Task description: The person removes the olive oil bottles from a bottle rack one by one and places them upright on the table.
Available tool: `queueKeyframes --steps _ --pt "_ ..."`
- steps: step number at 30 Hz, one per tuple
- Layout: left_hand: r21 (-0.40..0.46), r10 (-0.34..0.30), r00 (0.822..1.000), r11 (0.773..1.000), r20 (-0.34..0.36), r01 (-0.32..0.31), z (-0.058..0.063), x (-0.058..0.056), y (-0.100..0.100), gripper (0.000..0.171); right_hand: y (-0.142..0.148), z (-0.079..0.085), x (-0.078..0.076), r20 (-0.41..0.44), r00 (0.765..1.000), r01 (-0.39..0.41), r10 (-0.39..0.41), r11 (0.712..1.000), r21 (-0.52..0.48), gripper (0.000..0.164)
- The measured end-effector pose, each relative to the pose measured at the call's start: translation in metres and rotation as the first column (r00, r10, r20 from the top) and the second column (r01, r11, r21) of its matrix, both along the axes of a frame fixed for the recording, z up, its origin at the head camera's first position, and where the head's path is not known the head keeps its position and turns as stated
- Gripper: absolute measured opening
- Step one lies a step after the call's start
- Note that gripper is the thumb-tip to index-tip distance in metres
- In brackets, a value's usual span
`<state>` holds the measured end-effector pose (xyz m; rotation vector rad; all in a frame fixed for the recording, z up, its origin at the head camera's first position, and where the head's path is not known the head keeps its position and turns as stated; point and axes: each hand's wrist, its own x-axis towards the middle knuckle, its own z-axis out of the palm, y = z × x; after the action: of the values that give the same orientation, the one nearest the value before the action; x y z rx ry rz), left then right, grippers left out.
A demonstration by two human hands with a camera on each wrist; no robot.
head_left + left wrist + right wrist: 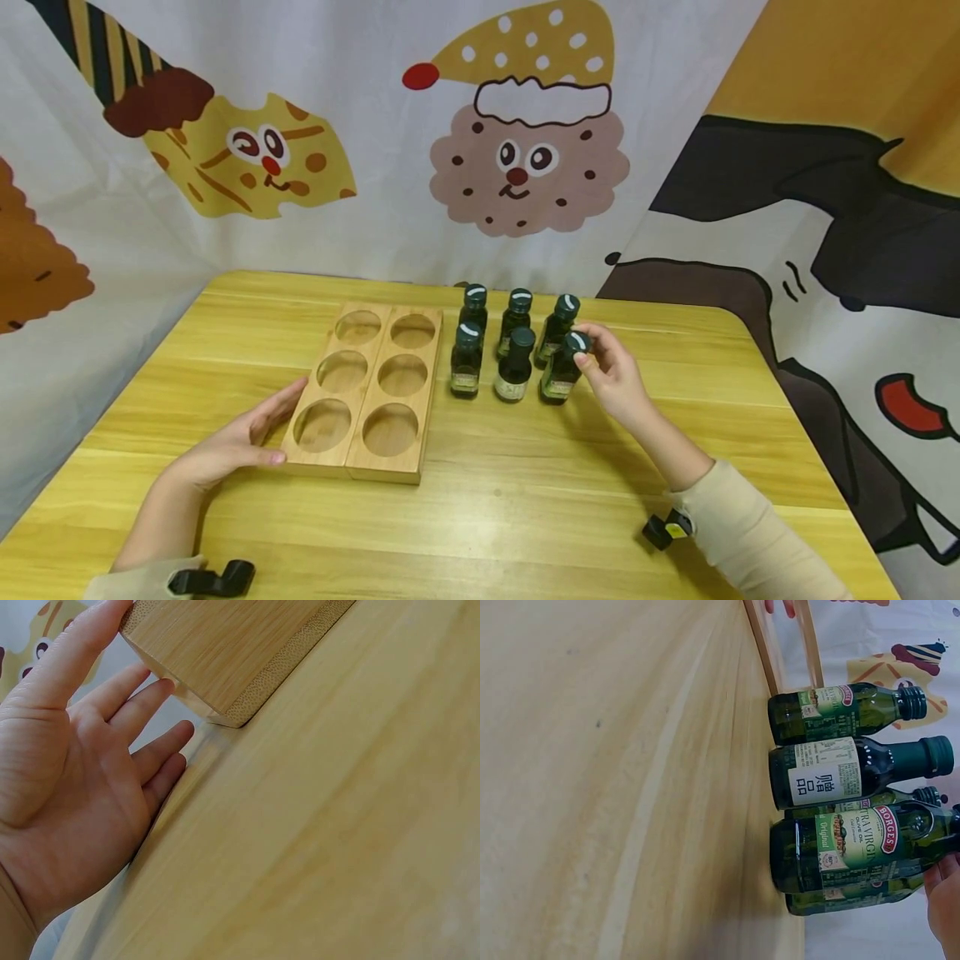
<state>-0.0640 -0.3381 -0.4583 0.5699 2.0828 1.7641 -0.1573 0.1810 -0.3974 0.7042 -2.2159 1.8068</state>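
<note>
My right hand [617, 377] pinches the dark cap of the front-right olive oil bottle [560, 379] between thumb and fingers. That green glass bottle stands upright and shows a Borges label in the right wrist view. Several similar bottles stand close beside it in two rows, among them a front-middle bottle [513, 375] with a white label and a front-left bottle [466, 367]. My left hand [232, 442] rests against the left side of a wooden holder [351, 417] with round recesses. Its thumb touches the near left corner and the fingers lie fairly straight along the side.
Everything stands on a yellow wood-grain table [495, 533]. Behind it hangs a white curtain [375, 75] with cartoon prints. The holder lies to the left of the bottles, with a narrow gap between them. Its round recesses hold nothing.
</note>
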Motion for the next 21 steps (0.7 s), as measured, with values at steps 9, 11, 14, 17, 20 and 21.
queueKeyframes --steps 9,11,14,17,20,21 --pt "0.0 -0.002 1.0 1.0 0.008 0.002 0.0008 0.0006 -0.0013 0.093 -0.0008 -0.0036 0.0006 0.0 1.0 0.008 -0.008 1.0 0.013 0.034" --pt "-0.003 0.001 1.0 1.0 0.009 -0.001 0.0009 0.0004 -0.0024 0.092 -0.0014 -0.0035 0.0013 -0.004 1.0 0.01 -0.01 1.0 0.011 0.035" --pt "-0.001 -0.009 1.0 1.0 0.0 0.009 0.0004 0.0005 -0.0049 0.092 -0.0025 -0.003 0.0022 -0.011 1.0 0.005 -0.005 1.0 0.01 0.038" --pt "0.001 -0.009 1.0 1.0 0.005 0.009 0.0004 0.0015 -0.0058 0.092 -0.0028 -0.0029 0.0026 -0.014 1.0 0.006 -0.005 1.0 0.021 0.04" --pt "0.008 -0.01 1.0 1.0 0.012 0.01 0.0012 0.0019 -0.0044 0.091 -0.0012 -0.0036 0.0027 -0.005 1.0 0.015 -0.015 0.999 0.041 0.042" --pt "0.01 -0.006 1.0 1.0 0.016 0.006 0.0014 0.0018 -0.0037 0.09 -0.0005 -0.0037 0.003 -0.002 1.0 0.017 -0.017 0.999 0.05 0.044"
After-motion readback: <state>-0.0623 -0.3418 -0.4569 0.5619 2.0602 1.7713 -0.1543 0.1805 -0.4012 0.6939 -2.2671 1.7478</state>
